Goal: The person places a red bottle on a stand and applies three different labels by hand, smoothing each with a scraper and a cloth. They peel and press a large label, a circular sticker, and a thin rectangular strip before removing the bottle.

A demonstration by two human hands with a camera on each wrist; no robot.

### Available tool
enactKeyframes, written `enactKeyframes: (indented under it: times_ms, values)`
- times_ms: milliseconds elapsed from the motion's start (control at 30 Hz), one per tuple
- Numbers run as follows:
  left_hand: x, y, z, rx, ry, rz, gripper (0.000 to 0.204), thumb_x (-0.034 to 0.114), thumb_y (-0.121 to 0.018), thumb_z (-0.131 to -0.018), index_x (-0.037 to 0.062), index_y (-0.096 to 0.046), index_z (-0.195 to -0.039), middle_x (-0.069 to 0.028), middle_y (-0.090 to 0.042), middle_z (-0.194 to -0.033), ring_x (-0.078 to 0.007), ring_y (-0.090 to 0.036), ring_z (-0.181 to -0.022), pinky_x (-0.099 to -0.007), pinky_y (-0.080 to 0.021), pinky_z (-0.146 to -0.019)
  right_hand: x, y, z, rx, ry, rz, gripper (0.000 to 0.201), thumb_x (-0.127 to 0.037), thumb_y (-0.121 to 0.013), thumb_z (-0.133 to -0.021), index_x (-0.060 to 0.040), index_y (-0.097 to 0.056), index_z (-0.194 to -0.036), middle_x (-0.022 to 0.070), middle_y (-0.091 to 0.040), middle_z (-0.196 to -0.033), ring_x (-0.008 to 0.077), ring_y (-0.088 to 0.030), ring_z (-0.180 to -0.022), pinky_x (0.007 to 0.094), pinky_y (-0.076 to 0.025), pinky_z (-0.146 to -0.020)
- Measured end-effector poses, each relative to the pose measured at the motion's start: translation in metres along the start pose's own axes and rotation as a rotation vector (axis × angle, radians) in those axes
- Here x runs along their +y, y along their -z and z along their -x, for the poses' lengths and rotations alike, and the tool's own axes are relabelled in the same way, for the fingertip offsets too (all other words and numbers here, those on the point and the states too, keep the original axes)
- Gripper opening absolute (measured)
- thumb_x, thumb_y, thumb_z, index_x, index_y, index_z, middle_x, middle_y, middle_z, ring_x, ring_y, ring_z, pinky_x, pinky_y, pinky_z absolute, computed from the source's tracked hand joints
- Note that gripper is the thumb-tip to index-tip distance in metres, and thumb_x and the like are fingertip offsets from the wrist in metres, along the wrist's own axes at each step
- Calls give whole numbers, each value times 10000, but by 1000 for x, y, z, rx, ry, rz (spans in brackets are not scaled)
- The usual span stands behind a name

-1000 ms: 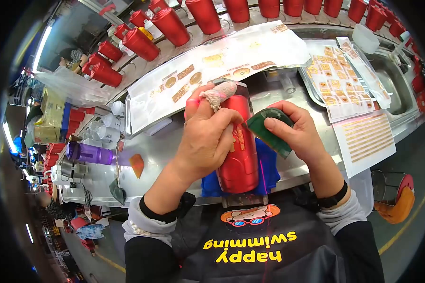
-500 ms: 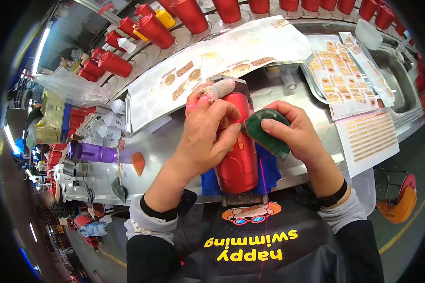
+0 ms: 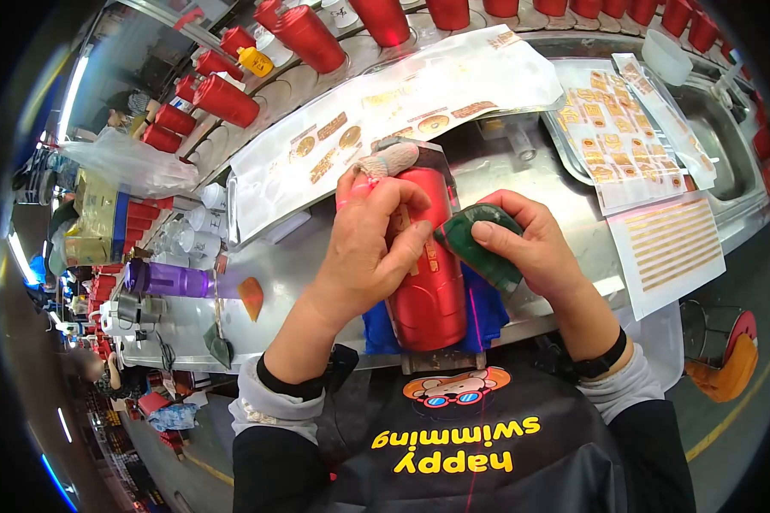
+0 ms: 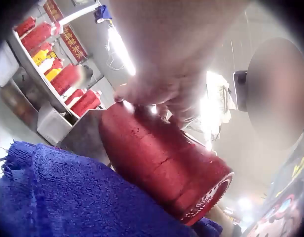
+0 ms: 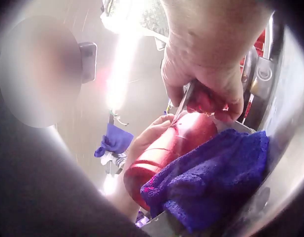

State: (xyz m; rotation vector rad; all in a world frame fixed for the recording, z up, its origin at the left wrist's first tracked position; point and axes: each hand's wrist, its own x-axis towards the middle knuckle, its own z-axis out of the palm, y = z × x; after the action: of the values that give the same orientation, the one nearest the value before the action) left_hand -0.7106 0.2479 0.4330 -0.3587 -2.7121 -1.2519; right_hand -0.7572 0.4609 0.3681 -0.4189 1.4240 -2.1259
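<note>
A red bottle (image 3: 429, 308) with gold lettering lies in front of the person, its base towards the apron, over a blue towel (image 3: 485, 312). My left hand (image 3: 364, 239) holds the bottle's left side, index finger and thumb bent over the lettering. A white knit wrap (image 3: 390, 160) shows by that hand's far fingers. My right hand (image 3: 535, 248) pinches a dark green scraper (image 3: 481, 242) between thumb and fingers, its tip right at the bottle's right side. In the right wrist view, the scraper's thin edge meets the bottle (image 5: 167, 145) near the left fingers.
Sheets of gold decals (image 3: 393, 107) lie behind the hands, and a decal tray (image 3: 612, 137) stands to the right. Red bottles (image 3: 310, 41) line a conveyor at the back. An orange scraper (image 3: 251, 298) and a purple bottle (image 3: 169, 279) lie left. A sink (image 3: 727, 154) is far right.
The left index finger and thumb have spread apart a little on the bottle. The green scraper has shifted slightly left and down. Red bottles on the conveyor have moved rightward.
</note>
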Motion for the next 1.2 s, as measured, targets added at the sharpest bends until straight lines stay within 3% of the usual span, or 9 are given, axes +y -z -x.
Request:
enactKeyframes:
  times_ms: [200,300,500,600,800,900,1000,1100,1200]
  values:
    - [-2,0,-7,66,-255,-243,188,113,-664,-816,77,-570,-975,-22,-501,-632,-216,-490,-673,-406,-324,-920,2,-2,0,-20,-20,-106,208,-178,-698,-908,-35,-643,-1048,10,-672,-911,57,-612,-804,222,-510,-706]
    - [-3,-1,-7,53,-214,-217,183,111,-661,-816,76,-569,-971,-20,-503,-635,-221,-488,-677,-404,-324,-919,1,-3,1,-27,-23,-167,206,-175,-695,-910,-36,-640,-1052,14,-675,-918,59,-617,-810,222,-513,-713]
    - [-7,1,-1,92,-13,80,262,119,-657,-817,54,-587,-1061,-103,-590,-880,-257,-485,-894,-383,-369,-891,5,0,2,-13,-11,-67,199,-158,-686,-919,-29,-616,-1054,21,-679,-932,53,-617,-808,217,-518,-713]
    - [-12,-1,3,116,-74,-12,307,137,-670,-809,54,-590,-1093,-127,-587,-996,-280,-461,-964,-380,-386,-876,6,0,3,-9,-10,-70,197,-171,-688,-914,-32,-637,-1043,9,-670,-923,57,-608,-816,227,-509,-716]
    - [-5,-6,-2,123,-103,-130,342,155,-683,-800,52,-568,-1105,-132,-584,-995,-313,-466,-948,-399,-383,-882,4,-5,3,-19,-9,-132,200,-170,-685,-918,-32,-633,-1054,11,-670,-928,56,-604,-829,225,-507,-727]
    - [-5,-4,-1,64,-82,-224,356,73,-665,-815,22,-552,-1149,-111,-545,-1092,-225,-515,-1029,-317,-405,-928,8,-3,3,-16,-2,-149,207,-171,-687,-917,-32,-632,-1061,12,-670,-931,56,-603,-829,224,-507,-728]
    - [-6,-8,-2,126,-83,-135,355,173,-678,-821,50,-559,-1132,-135,-593,-1019,-324,-485,-981,-413,-373,-898,10,0,4,-2,-15,-126,210,-173,-685,-917,-30,-632,-1062,15,-670,-932,57,-602,-829,223,-506,-731]
    - [-10,-4,5,239,-91,63,358,208,-679,-854,64,-576,-1166,-104,-634,-1064,-310,-501,-1072,-440,-343,-992,9,2,6,27,-10,-59,214,-179,-683,-919,-27,-631,-1061,19,-671,-934,59,-603,-829,224,-505,-731]
    - [-13,7,10,201,-518,-275,365,263,-683,-879,80,-611,-1187,-68,-675,-1122,-289,-510,-1141,-481,-276,-1082,7,4,8,36,-6,-100,219,-185,-683,-919,-24,-631,-1060,21,-672,-932,62,-603,-829,227,-503,-732]
